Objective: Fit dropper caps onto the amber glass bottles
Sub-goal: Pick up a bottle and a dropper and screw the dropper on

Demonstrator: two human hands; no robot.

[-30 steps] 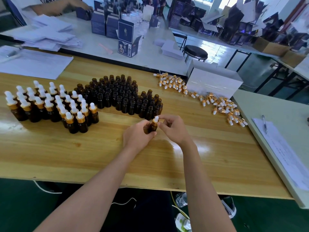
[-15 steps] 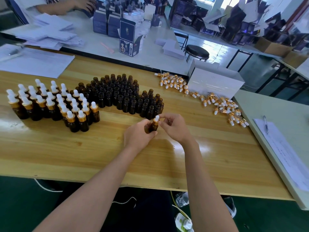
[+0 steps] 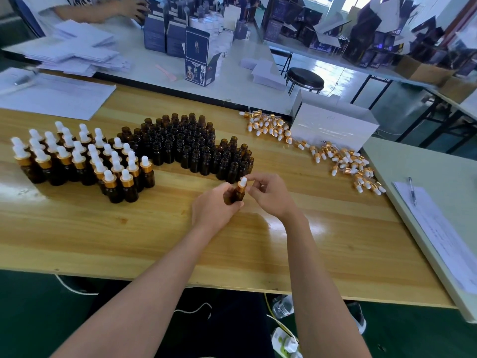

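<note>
Upright near middle of counter (image 3: pixel 129 241): amber bottle (image 3: pixel 235 197), wrapped in curled fingers of left hand (image 3: pixel 214 208). On its neck: dropper cap (image 3: pixel 242 183), pinched at gold collar by thumb and forefinger of right hand (image 3: pixel 271 195). Just behind hands: cluster of uncapped bottles (image 3: pixel 191 146). Far left: capped bottles (image 3: pixel 77 161) in rows. Right rear: loose caps (image 3: pixel 343 161) strewn beside white box (image 3: pixel 333 127).

Bare left hand (image 3: pixel 214 210), bare right hand (image 3: pixel 273 197), bare forearms (image 3: pixel 160 270), dark trousers (image 3: pixel 232 321).
</note>
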